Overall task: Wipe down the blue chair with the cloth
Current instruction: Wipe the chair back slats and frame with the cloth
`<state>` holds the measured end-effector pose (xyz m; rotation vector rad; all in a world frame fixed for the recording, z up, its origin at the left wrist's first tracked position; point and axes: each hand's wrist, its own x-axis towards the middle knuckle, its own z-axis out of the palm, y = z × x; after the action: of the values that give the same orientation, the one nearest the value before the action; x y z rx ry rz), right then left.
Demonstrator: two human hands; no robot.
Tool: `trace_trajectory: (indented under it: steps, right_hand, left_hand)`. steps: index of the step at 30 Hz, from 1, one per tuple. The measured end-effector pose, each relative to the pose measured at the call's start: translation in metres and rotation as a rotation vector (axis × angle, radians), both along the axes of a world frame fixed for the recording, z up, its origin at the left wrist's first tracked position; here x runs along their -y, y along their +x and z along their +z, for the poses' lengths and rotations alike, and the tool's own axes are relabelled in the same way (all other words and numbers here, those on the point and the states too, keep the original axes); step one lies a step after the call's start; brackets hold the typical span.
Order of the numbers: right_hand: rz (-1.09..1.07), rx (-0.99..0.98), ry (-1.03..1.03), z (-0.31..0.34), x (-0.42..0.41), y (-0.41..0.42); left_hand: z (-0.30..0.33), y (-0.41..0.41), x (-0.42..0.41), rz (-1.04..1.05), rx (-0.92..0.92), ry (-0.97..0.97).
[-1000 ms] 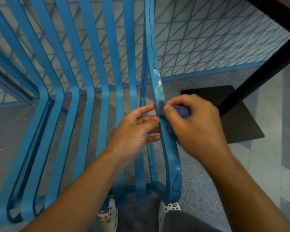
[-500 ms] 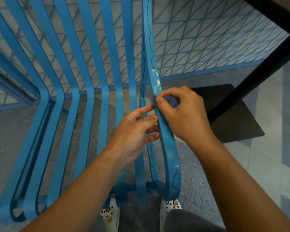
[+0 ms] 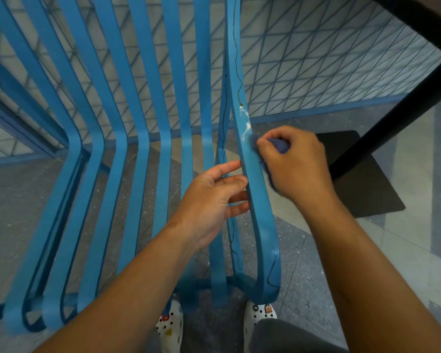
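Bright blue slatted chair with white smears; darker blue cloth; white shoes dotted black; grey speckled floor; black table base.

Your blue chair is smooth, glossy painted slats with white scuffing; the cloth is soft, matt fabric.
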<state>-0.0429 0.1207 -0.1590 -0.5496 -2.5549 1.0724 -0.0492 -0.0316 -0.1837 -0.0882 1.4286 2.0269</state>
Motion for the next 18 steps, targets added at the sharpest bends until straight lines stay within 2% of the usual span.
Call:
trace_trajectory:
  steps: [3,5,9,15,18]
  right_hand:
    - [-0.091,0.006,0.008,0.008,-0.015,0.003]
    - [-0.030,-0.020,-0.010,0.013,-0.007,0.009]
    - [0.117,0.011,0.127,0.006,0.023,0.007]
    - [-0.093,-0.016,-0.056,-0.002,-0.014,-0.014]
    - [-0.010,-0.089,-0.149,0.003,-0.009,-0.009]
  left_hand:
    - [0.001,-0.001,0.001,-0.012,-0.008,-0.007]
    - [0.001,-0.001,0.001,-0.011,-0.013,-0.005]
    - [0.001,-0.001,-0.001,0.000,-0.019,0.000]
    - [0.002,-0.001,0.000,0.008,-0.043,-0.048]
    - [0.001,-0.004,0.002,0.004,-0.062,-0.065]
